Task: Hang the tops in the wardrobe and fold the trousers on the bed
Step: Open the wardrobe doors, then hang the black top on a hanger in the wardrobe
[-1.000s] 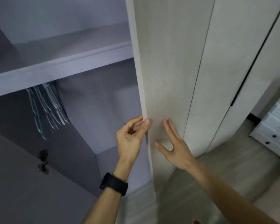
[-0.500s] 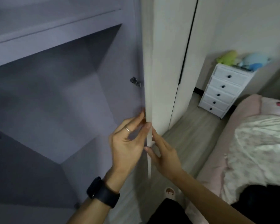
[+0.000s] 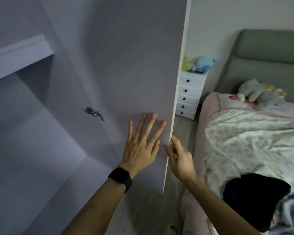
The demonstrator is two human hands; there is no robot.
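Note:
The wardrobe door (image 3: 129,68) stands swung open, its lilac inner face towards me. My left hand (image 3: 143,143), with a ring and a black watch on the wrist, presses flat on that inner face with fingers spread. Just to its right, my right hand (image 3: 180,156) pinches the door's white outer edge between thumb and curled fingers. A black garment (image 3: 255,199) lies bunched on the bed (image 3: 244,143) at lower right, partly on a floral quilt. No hangers or rail are in view.
A wardrobe shelf (image 3: 20,53) juts in at upper left and a metal hinge (image 3: 93,112) sits on the door. A white chest of drawers (image 3: 188,95) with plush toys stands beyond the door. Another plush toy (image 3: 260,94) lies by the grey headboard. Wooden floor runs between door and bed.
The door has swung further open to the right. My left hand left the door's edge and now lies flat on the inner face. My view turned right, showing more of the bed.

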